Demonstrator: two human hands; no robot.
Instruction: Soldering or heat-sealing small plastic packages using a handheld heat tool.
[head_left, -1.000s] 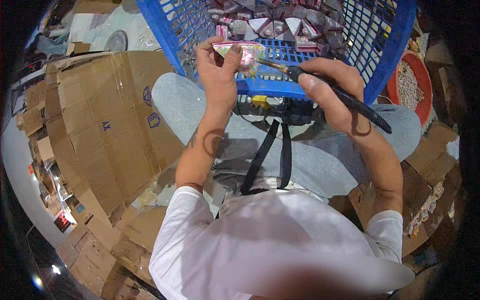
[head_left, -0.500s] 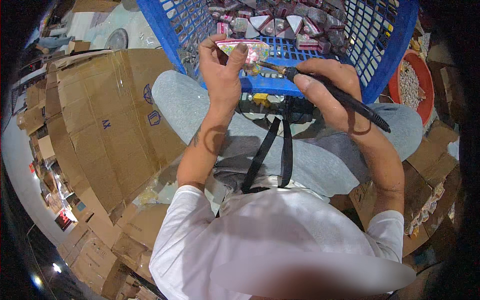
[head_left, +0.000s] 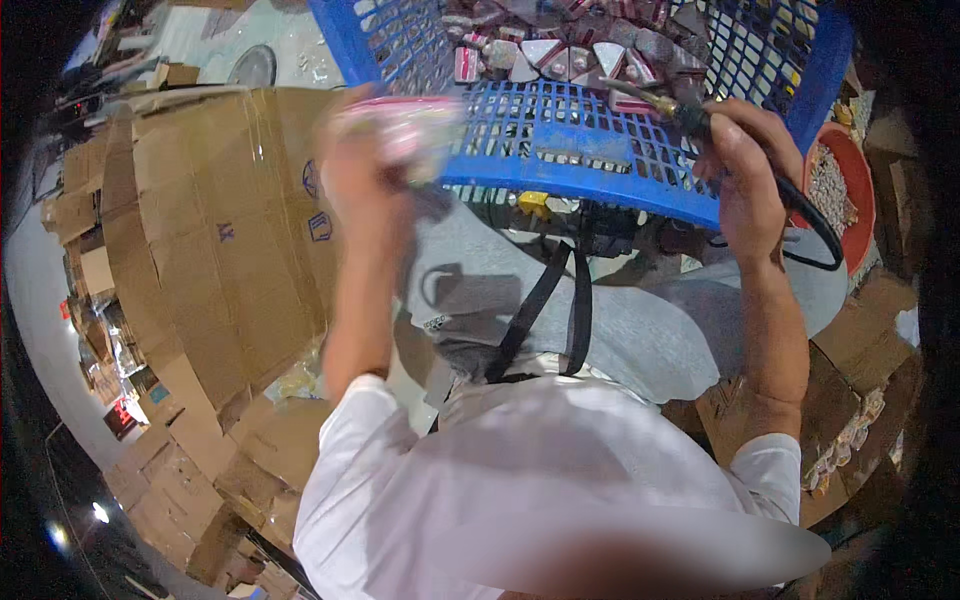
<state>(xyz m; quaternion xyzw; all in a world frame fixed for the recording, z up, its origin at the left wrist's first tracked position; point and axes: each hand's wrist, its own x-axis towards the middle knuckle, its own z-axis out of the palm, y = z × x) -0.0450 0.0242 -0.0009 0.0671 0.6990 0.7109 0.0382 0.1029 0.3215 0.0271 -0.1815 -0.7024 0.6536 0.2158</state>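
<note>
My left hand, smeared by motion, is closed on a pink-edged, see-through piece with multicoloured filling. It is left of the front edge of a blue plastic basket. My right hand grips the black handle of a soldering iron above the basket's right side. The iron's metal tip points left, apart from the piece, and a black cord loops down beside my wrist. Deeper in the basket lie several small wedge-shaped pieces with pink bands and white or grey sides.
On the right stands a red bowl filled with small pale bits. Large flattened cardboard spreads over the left side. My legs in grey trousers are bent beneath the basket's near edge, with black straps hanging over them.
My left hand has swung left with the pink-edged piece, away from the iron. My right hand has moved right and tilted the soldering iron, whose tip no longer meets the piece.
</note>
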